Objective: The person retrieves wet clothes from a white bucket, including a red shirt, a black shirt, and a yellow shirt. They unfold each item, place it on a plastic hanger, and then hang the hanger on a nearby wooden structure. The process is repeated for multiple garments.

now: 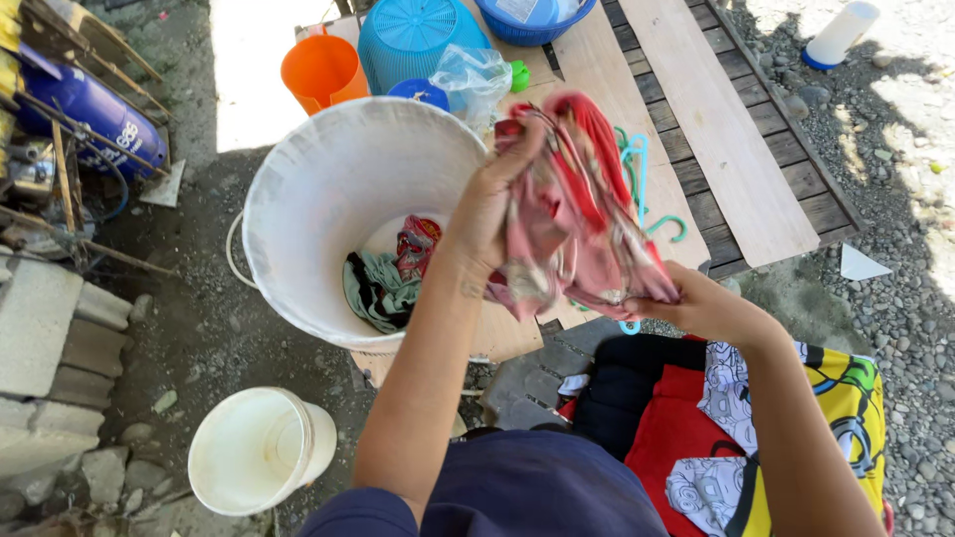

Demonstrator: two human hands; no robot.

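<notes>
- Two hands on one pink-and-red patterned cloth (572, 214), held up in the air above the wooden platform (716, 149) and just right of the big white bucket (343, 214).
- Left hand (492, 204) raised, fingers clenched on the cloth's upper bunch, fabric spilling down and right from the grip.
- Right hand (696, 303) lower, fingers pinched on the cloth's bottom edge, fabric bunched above and left of the fingertips.
- Stretched diagonally between both grips, wrinkled, partly covering teal hangers (637, 164) behind.
- Inside the white bucket: green and dark garments (378, 288) plus a red patterned piece at the bottom.
- Below the right forearm: heap of clothes (696, 428) in black, red, white print and yellow.
- Nearby: small white pail (259, 452) on the ground at lower left, orange cup (323, 70) and blue basket (413, 40) at the platform's far end.
</notes>
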